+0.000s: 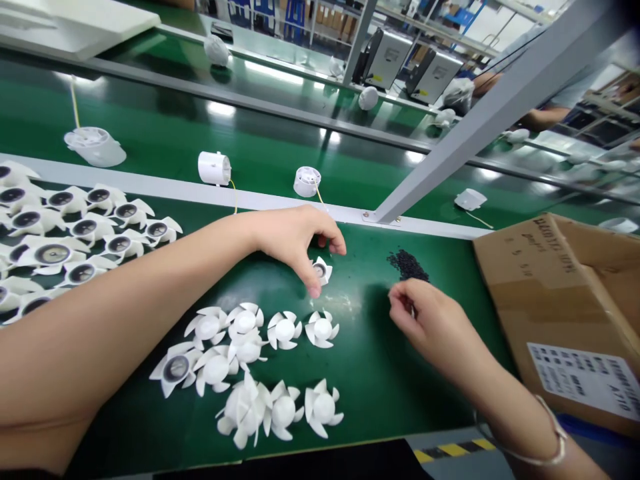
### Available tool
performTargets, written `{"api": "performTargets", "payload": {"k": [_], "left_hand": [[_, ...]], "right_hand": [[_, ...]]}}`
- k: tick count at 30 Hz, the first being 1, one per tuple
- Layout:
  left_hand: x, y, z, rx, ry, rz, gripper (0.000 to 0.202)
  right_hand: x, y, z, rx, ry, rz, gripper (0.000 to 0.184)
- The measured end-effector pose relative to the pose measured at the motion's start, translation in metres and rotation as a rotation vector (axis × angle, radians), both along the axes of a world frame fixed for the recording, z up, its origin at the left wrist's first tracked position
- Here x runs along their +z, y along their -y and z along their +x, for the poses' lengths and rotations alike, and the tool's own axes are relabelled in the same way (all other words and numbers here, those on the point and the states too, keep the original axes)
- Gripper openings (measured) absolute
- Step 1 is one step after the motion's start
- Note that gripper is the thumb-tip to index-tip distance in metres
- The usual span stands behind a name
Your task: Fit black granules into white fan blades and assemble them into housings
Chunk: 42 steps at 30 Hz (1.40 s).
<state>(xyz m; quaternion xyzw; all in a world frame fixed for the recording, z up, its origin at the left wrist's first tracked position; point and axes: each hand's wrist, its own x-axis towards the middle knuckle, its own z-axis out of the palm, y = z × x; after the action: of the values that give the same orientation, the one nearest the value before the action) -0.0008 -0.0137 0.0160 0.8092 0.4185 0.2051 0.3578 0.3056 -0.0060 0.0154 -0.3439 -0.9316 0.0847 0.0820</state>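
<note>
My left hand (299, 241) is over a small white fan wheel (323, 271), its thumb and fingers apart. That wheel shows its hollow side and is partly hidden behind my thumb. Close to a heap of tiny black parts (407, 265), my right hand (425, 313) has its thumb and fingertips pinched together; whatever may be between them is too small to make out. In front of my left hand lie several white fan wheels (323, 329), mostly with smooth hubs upward. One fan wheel (176, 368) among them has its dark-ringed hollow side up.
More fan wheels (85, 228) crowd the left side, hollow side up. A cardboard box (540, 313) stands at the right. Behind a pale rail, white housings (214, 168) with yellow wires sit on the green conveyor (165, 143). A slanted metal post (450, 150) rises from the rail.
</note>
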Motion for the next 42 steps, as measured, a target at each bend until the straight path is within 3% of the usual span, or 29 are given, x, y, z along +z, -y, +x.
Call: {"api": "performTargets", "payload": {"k": [2,4,6,9,14,23,29,31,33,36,39,42], "left_hand": [[0.002,0.001,-0.001,-0.032,-0.020,-0.028,0.061],[0.004,0.001,-0.001,-0.033,-0.024,-0.048,0.051],[0.004,0.001,-0.002,-0.023,0.001,-0.065,0.045],[0.001,0.000,-0.002,-0.021,0.065,-0.097,0.044],[-0.004,-0.003,-0.003,-0.009,0.125,-0.126,0.058],[-0.008,-0.006,-0.002,-0.019,0.150,-0.112,0.053],[-0.009,-0.005,-0.004,-0.023,0.173,-0.125,0.052],[-0.009,-0.004,-0.005,-0.034,0.194,-0.131,0.052],[-0.010,-0.004,-0.004,-0.043,0.217,-0.132,0.053],[-0.014,-0.004,-0.001,-0.014,0.254,-0.094,0.051],[-0.018,-0.004,0.000,0.055,0.260,-0.028,0.046],[-0.020,-0.001,-0.002,0.088,0.214,-0.030,0.045]], "right_hand": [[0.005,-0.006,-0.027,0.048,-0.146,-0.168,0.011],[0.003,-0.009,-0.054,0.163,-0.236,-0.242,0.009],[-0.002,-0.010,-0.076,0.259,-0.262,-0.241,0.008],[-0.010,-0.010,-0.092,0.290,-0.234,-0.127,0.005],[-0.008,-0.009,-0.096,0.304,-0.135,-0.012,0.006],[-0.006,-0.009,-0.100,0.328,-0.136,0.031,0.006],[0.000,-0.012,-0.083,0.672,-0.043,0.330,0.016],[0.012,-0.021,-0.078,0.774,-0.021,0.358,0.017],[0.030,-0.033,-0.085,0.759,-0.102,0.359,0.019],[0.057,-0.052,-0.137,0.602,-0.289,0.373,0.018],[0.069,-0.055,-0.236,0.642,-0.267,0.298,0.019],[0.061,-0.040,-0.343,0.735,-0.094,0.223,0.048]]}}
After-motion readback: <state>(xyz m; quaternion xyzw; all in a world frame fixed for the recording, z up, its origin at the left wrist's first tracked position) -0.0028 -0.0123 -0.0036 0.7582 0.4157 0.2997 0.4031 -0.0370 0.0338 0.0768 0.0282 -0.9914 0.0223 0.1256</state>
